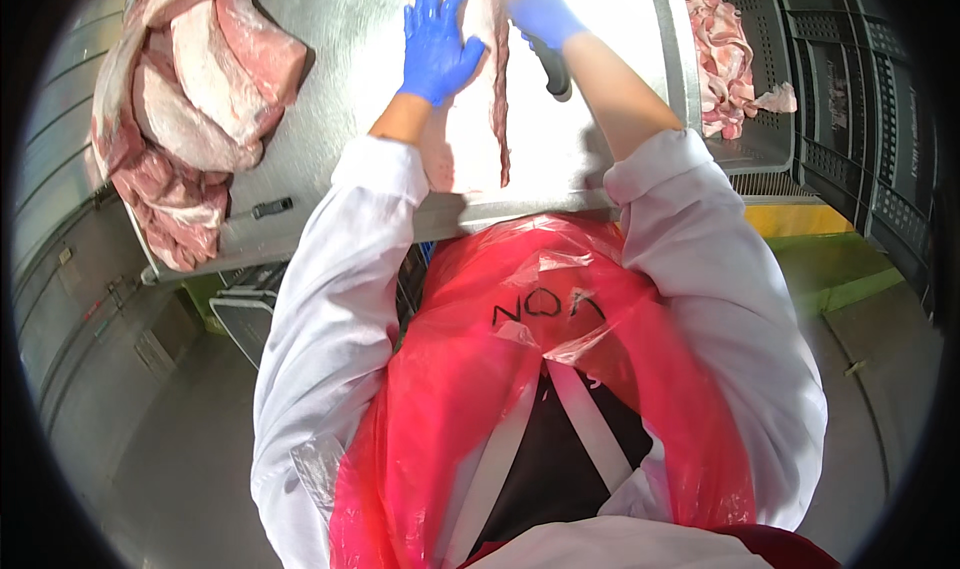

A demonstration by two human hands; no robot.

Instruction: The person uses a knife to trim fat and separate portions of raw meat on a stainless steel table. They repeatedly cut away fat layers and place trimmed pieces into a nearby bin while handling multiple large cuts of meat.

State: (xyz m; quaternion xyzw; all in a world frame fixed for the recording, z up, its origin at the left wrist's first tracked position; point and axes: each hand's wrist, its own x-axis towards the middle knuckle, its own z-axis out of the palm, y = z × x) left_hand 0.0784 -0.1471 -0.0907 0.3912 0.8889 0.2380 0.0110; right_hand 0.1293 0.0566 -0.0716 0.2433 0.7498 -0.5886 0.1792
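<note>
A pale slab of meat (452, 154) lies lengthwise on the bright metal work table (345, 59), with a thin dark-red strip (500, 119) along its right side. My left hand (437, 49), in a blue glove, rests on the slab with its fingers spread. To the right of the strip, my right hand (545, 17), also blue-gloved, is closed around a knife whose black handle (553, 71) sticks out toward me. The blade cannot be seen, and glare washes out the far part of the slab and my right fingers.
Large cuts of meat (205, 79) are heaped on the table's left side, some hanging over its edge. A small dark object (271, 208) lies near the front edge. On the right, a dark crate (768, 69) holds meat trimmings (715, 59), beside stacked black crates (850, 89).
</note>
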